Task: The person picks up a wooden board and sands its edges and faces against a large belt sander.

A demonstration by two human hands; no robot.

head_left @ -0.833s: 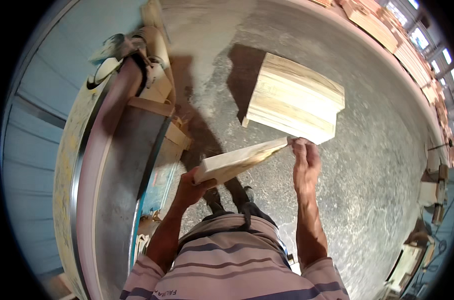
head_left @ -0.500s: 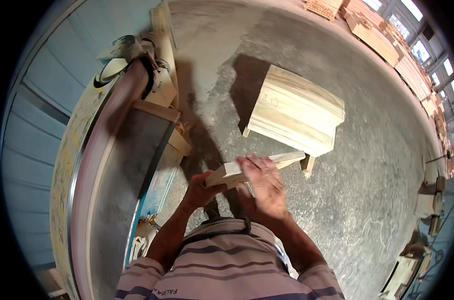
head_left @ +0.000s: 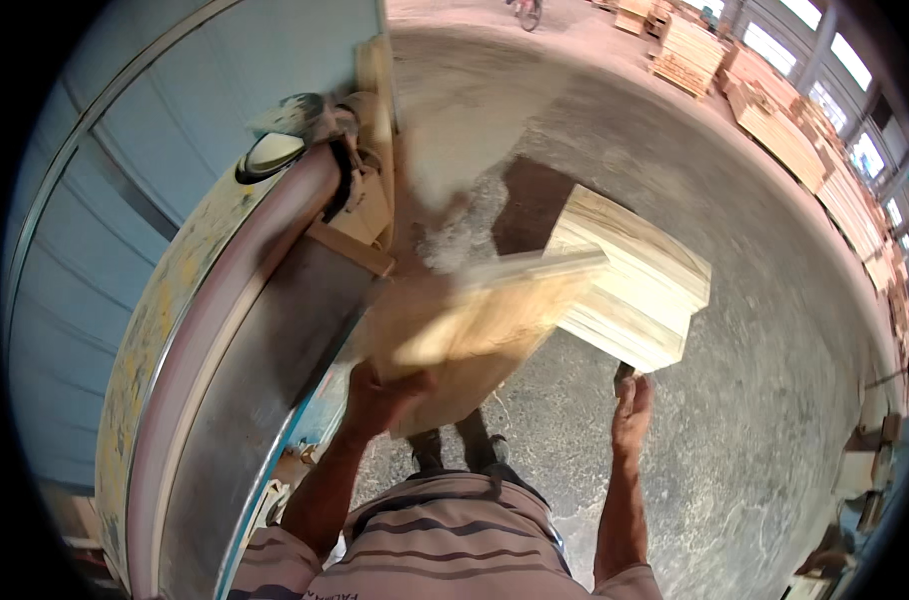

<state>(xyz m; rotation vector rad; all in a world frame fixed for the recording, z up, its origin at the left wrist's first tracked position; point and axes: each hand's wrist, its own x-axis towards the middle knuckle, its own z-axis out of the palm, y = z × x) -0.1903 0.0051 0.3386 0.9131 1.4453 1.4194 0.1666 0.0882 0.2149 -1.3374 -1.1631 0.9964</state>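
My left hand (head_left: 383, 398) grips the lower left edge of a pale wooden board (head_left: 485, 325), which is tilted in front of me with its broad face toward me. Motion blurs the board's far edge. My right hand (head_left: 631, 412) is off the board, its fingers stretched out near the front corner of a stack of pale wooden boards (head_left: 640, 285). The held board overlaps the stack's left side in view. Whether my right fingertips touch the support under that corner I cannot tell.
At my left stands a belt sander with a pinkish belt (head_left: 210, 310), a grey metal table (head_left: 240, 400) and a wooden stop (head_left: 350, 248) across its far end. Blue panels (head_left: 105, 230) rise behind it. Lumber stacks (head_left: 775, 125) line the far right of the concrete floor (head_left: 765, 400).
The board has turned from edge-on to show its broad face. My right hand has left it and moved right toward the stack; my left hand still holds it.
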